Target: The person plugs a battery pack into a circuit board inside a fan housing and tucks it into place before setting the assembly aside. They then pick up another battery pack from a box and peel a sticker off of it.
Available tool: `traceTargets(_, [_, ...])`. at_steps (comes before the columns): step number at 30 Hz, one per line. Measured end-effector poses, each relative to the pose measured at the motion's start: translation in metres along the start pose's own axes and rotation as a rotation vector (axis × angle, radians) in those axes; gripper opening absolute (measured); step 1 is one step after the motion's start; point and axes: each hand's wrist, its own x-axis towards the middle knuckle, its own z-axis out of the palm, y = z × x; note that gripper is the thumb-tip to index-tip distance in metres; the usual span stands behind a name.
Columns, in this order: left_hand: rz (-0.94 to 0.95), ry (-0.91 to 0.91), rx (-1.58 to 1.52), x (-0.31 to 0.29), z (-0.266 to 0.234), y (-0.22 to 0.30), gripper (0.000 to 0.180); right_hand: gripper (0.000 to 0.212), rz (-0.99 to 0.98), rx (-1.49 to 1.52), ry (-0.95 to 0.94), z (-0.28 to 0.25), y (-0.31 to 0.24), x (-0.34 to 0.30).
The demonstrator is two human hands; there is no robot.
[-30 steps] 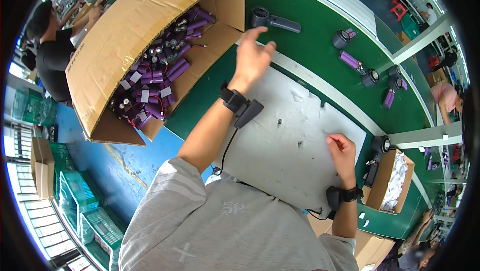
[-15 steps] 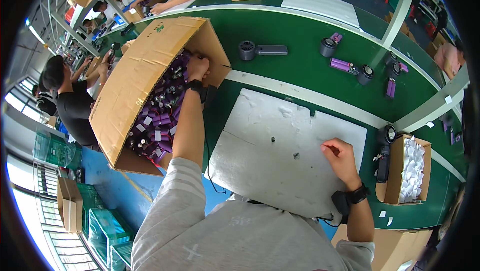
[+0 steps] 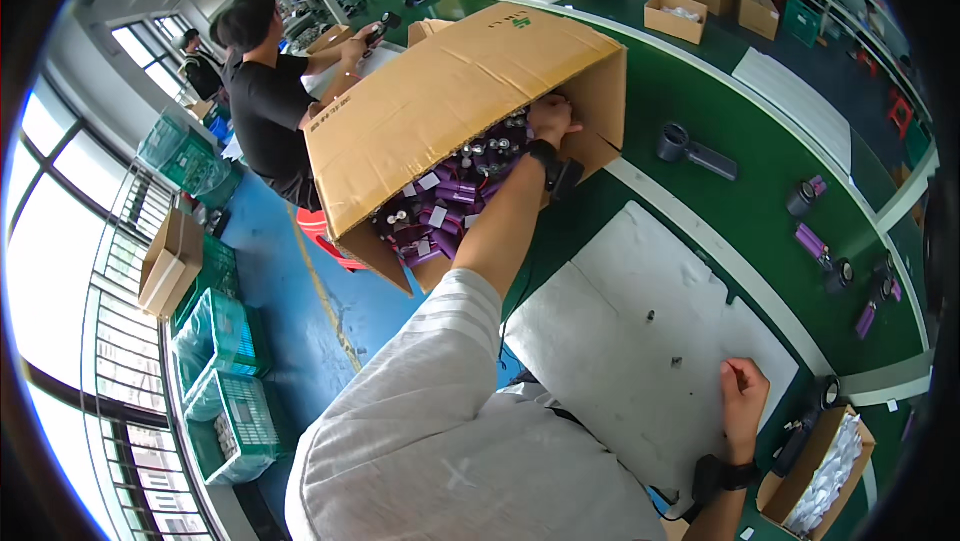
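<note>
My left hand [image 3: 552, 119] reaches into a large cardboard box [image 3: 430, 91] lying tilted with its open side toward me. Its fingers are curled in at the far right of the heap, where whatever they hold is hidden. Purple battery cells with fan motors and wires [image 3: 455, 191] fill the box. My right hand [image 3: 745, 396] rests over the right part of a white foam sheet [image 3: 620, 331]. Its fingers are loosely curled in, with nothing visible in them. Each wrist wears a black band.
A grey handheld fan [image 3: 695, 153] and several purple-celled fan parts [image 3: 812, 241] lie on the green bench. A small carton of white pieces [image 3: 825, 481] stands at right. Co-workers sit at left, one in black [image 3: 265, 111]. Green crates [image 3: 235, 431] stand on the floor.
The view has swung left, so the box and bench appear farther right. My left hand is still inside the box. My right hand stays over the foam sheet, its fingers curled.
</note>
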Motion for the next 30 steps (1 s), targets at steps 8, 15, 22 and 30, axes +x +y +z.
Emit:
traceTargets(8, [-0.123,-0.211,-0.544,-0.078,-0.03,0.048,0.028,0.009,-0.035,-0.009,0.03,-0.002,0.013,0.002])
traceTargets(15, [-0.092,-0.869,-0.377,-0.198,-0.025,0.066,0.023,0.009,0.001,-0.025,0.013,-0.002,0.016,0.003])
traceTargets(22, [-0.271,-1.356,-0.263,-0.326,0.043,0.052,0.043,0.032,0.062,0.163,0.115,-0.007,0.009,-0.002])
traceTargets(30, [-0.284,-1.415,-0.279,-0.345,0.073,0.019,0.04,0.026,0.074,0.187,0.183,-0.002,-0.001,0.004])
